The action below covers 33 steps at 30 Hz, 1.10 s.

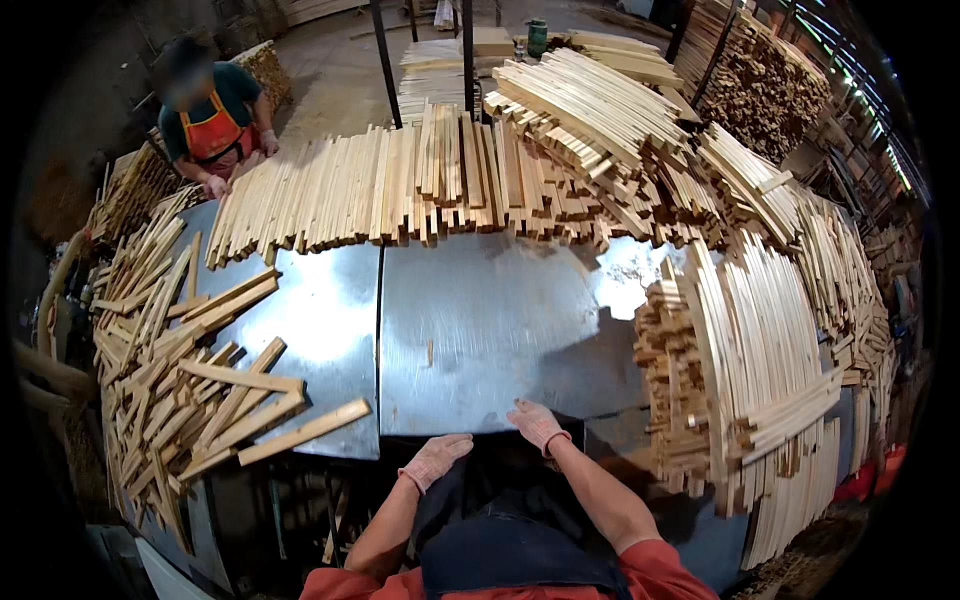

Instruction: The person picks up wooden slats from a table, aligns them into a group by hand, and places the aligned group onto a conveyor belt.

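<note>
My left hand (437, 460), in a pale pink work glove, is by the near edge of the metal tabletop (470, 330). Its fingers point to the right, loosely stretched, and nothing shows in them. My right hand (538, 424), gloved the same way, reaches over that edge with its fingers extended on the sheet metal, also holding nothing. A small wood sliver (430, 352) lies on the metal beyond both hands. To the left, a loose heap of wooden sticks (200, 400) lies crisscrossed, one stick (305, 431) jutting toward my left hand.
A long row of wooden strips (340, 190) lines the far side. Stacked strips (590, 110) rise behind it at the right, and a tall stack (750, 340) stands right of me. A co-worker (215, 120) in an orange apron stands at the far left, hands by the row.
</note>
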{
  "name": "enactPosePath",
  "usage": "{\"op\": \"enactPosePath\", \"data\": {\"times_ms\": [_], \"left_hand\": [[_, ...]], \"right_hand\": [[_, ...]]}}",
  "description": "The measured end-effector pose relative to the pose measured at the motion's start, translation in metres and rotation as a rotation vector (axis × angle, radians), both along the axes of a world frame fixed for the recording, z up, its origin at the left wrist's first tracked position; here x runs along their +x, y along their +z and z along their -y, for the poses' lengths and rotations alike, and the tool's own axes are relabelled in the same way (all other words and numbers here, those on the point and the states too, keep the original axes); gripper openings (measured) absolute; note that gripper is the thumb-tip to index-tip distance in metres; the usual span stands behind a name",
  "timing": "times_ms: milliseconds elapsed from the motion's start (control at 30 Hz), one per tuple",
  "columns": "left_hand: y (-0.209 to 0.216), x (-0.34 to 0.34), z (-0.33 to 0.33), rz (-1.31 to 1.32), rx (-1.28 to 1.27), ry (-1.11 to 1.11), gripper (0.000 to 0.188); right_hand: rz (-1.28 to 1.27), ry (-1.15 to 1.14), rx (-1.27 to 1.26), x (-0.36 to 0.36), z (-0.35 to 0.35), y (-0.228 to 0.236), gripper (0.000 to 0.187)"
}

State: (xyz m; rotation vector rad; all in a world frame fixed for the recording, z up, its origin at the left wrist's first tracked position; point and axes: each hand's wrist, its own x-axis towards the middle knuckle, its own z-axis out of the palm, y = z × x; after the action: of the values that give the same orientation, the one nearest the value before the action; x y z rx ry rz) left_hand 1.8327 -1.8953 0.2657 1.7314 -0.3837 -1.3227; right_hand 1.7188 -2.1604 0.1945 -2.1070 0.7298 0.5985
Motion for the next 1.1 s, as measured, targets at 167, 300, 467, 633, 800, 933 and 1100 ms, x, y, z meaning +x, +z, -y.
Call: {"op": "enactPosePath", "data": {"times_ms": [167, 300, 467, 633, 800, 933, 1100], "left_hand": [[-0.04, 0.161, 0.074, 0.156, 0.064, 0.137, 0.062], [-0.093, 0.28, 0.123, 0.304, -0.012, 0.326, 0.063], [-0.053, 0.404, 0.197, 0.653, 0.019, 0.309, 0.068], [-0.071, 0.489, 0.248, 0.85, 0.096, 0.305, 0.079], [-0.089, 0.552, 0.29, 1.051, 0.197, 0.272, 0.091], [-0.087, 0.586, 0.323, 0.978, 0.243, 0.246, 0.092], [-0.112, 0.594, 0.339, 1.018, 0.28, 0.255, 0.087]], "right_hand": [[0.099, 0.455, -0.461, 0.154, 0.089, -0.072, 0.061], [0.151, -0.159, -0.282, 0.319, 0.131, 0.019, 0.063], [0.136, -0.124, -0.59, 0.456, 0.188, 0.028, 0.069], [0.135, -0.205, -0.635, 0.527, 0.227, 0.003, 0.07], [0.049, -0.195, -0.645, 0.554, 0.236, 0.002, 0.068], [-0.027, -0.18, -0.565, 0.574, 0.244, 0.005, 0.06], [-0.062, -0.281, -0.489, 0.593, 0.251, 0.007, 0.064]]}}
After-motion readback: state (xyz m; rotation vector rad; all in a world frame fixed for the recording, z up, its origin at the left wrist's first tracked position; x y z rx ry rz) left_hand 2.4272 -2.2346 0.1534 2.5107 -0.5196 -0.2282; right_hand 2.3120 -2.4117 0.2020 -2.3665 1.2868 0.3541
